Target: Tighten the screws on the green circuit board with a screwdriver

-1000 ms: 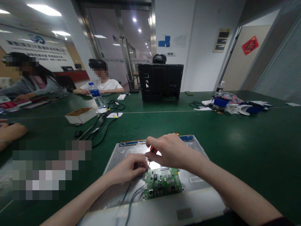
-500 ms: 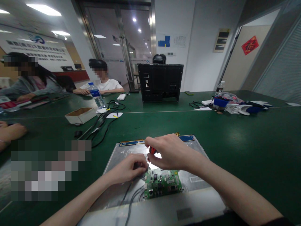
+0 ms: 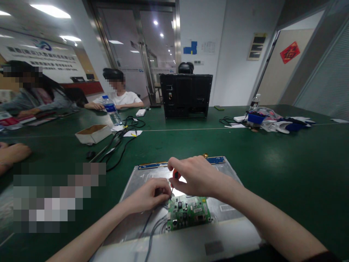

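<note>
My right hand (image 3: 200,176) grips a screwdriver (image 3: 176,174) by its red and black handle. The thin shaft points down to the upper left corner of a green circuit board (image 3: 188,214). Beside the shaft's lower end, my left hand (image 3: 149,194) has its fingers curled and pressed together; whatever they pinch is hidden. Under the board lies a silvery metal display panel (image 3: 229,196), with a narrow blue circuit strip (image 3: 216,160) along its far edge. Grey cables (image 3: 154,233) run from the board's left side toward me.
Black cables (image 3: 120,145) and an open cardboard box (image 3: 93,134) lie to the left, near a water bottle (image 3: 111,111). A black monitor housing (image 3: 187,96) stands across the green table (image 3: 286,171). Gloves (image 3: 278,126) are heaped at the right. Other people sit left and opposite.
The screwdriver handle has turned slightly in my right hand, showing a different side of its red and black pattern. My left hand and the board have stayed put.
</note>
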Demonstrator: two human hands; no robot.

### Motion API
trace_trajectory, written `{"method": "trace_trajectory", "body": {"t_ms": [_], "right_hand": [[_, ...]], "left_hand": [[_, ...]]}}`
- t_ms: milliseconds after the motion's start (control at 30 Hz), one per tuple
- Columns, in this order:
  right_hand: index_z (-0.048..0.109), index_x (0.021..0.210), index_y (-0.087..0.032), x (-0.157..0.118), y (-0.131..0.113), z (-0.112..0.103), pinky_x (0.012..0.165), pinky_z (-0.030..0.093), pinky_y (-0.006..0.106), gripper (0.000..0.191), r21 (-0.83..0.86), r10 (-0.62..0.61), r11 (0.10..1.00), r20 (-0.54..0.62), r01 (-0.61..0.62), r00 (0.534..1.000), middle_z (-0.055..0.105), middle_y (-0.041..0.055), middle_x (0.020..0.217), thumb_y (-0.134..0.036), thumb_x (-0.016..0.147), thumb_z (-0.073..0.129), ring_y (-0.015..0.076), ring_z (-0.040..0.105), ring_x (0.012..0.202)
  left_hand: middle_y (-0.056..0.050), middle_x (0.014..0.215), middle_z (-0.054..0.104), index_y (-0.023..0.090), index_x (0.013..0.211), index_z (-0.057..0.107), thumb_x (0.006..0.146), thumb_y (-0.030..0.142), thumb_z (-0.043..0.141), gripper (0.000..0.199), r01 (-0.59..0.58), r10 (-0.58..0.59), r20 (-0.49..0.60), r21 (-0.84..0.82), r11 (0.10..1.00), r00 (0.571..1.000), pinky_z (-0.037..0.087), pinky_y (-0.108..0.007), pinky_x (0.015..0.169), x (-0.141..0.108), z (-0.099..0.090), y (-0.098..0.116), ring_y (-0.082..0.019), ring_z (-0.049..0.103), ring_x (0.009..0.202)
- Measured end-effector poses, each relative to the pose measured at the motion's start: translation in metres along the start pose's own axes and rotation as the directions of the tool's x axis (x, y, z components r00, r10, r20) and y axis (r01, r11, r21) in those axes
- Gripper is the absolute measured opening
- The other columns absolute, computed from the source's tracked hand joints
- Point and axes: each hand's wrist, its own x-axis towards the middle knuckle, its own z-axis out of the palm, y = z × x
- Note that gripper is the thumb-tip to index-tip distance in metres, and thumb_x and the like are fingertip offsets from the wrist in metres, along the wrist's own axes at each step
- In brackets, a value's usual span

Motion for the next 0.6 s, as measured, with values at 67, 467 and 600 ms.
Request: {"method": "trace_trajectory", "body": {"t_ms": [67, 467, 600], "right_hand": [[0.05, 0.102, -0.019, -0.0002, 0.0001, -0.0002, 0.05, 0.021, 0.027, 0.019, 0.024, -0.012, 1.0, 0.007, 0.012, 1.0, 0.071, 0.0022, 0.081, -0.026, 0.085, 0.051, 0.0129, 0.054, 0.058], [0.049, 0.102, -0.019, -0.0007, 0.0012, 0.0011, 0.052, 0.024, 0.027, 0.018, 0.047, -0.074, 0.996, -0.015, 0.075, 0.997, 0.068, 0.0017, 0.086, -0.028, 0.087, 0.05, 0.0132, 0.055, 0.063], [0.052, 0.097, -0.021, -0.0004, 0.0024, 0.0009, 0.052, 0.023, 0.027, 0.017, 0.051, -0.052, 0.997, -0.016, 0.053, 0.998, 0.071, 0.0004, 0.085, -0.037, 0.091, 0.053, 0.0134, 0.057, 0.063]], "left_hand": [[0.001, 0.072, 0.058, 0.016, 0.08, 0.064, 0.083, 0.022, 0.058, 0.009, 0.001, -0.001, 0.008, -0.002, 1.0, 1.0, 0.039, -0.024, 0.06, -0.0002, 0.0002, -0.0008, -0.014, 0.052, 0.065], [0.0, 0.073, 0.061, 0.016, 0.078, 0.063, 0.083, 0.025, 0.058, 0.012, 0.008, -0.008, -0.007, 0.01, 1.0, 1.0, 0.042, -0.026, 0.063, -0.0004, 0.0015, -0.0017, -0.015, 0.054, 0.068], [0.0, 0.074, 0.064, 0.016, 0.082, 0.063, 0.081, 0.019, 0.056, 0.008, -0.007, 0.007, -0.02, 0.004, 1.0, 1.0, 0.043, -0.025, 0.062, -0.001, 0.0013, 0.0027, -0.015, 0.055, 0.067]]}}
